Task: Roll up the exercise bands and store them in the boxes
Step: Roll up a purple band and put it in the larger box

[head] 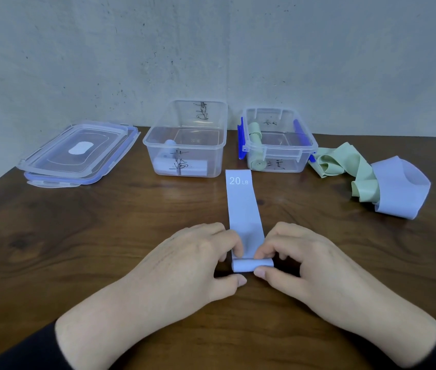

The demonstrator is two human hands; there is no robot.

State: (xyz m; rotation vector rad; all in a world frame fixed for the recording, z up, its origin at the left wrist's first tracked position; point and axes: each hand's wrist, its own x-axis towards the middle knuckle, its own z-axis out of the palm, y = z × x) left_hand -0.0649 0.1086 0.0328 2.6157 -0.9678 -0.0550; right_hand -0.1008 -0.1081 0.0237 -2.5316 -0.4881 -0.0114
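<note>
A pale blue exercise band (242,201) marked "20 LB" lies flat on the wooden table, running away from me. Its near end is curled into a small roll (249,265). My left hand (195,263) pinches the roll's left side and my right hand (302,265) pinches its right side, thumbs in front. Behind the band stand two clear boxes: the left box (185,145) holds rolled blue bands, the right box (278,145) with blue clips holds rolled green bands.
Two stacked clear lids (78,153) lie at the back left. A loose green band (345,164) and a loose blue band (401,188) are heaped at the right. A grey wall stands behind the table.
</note>
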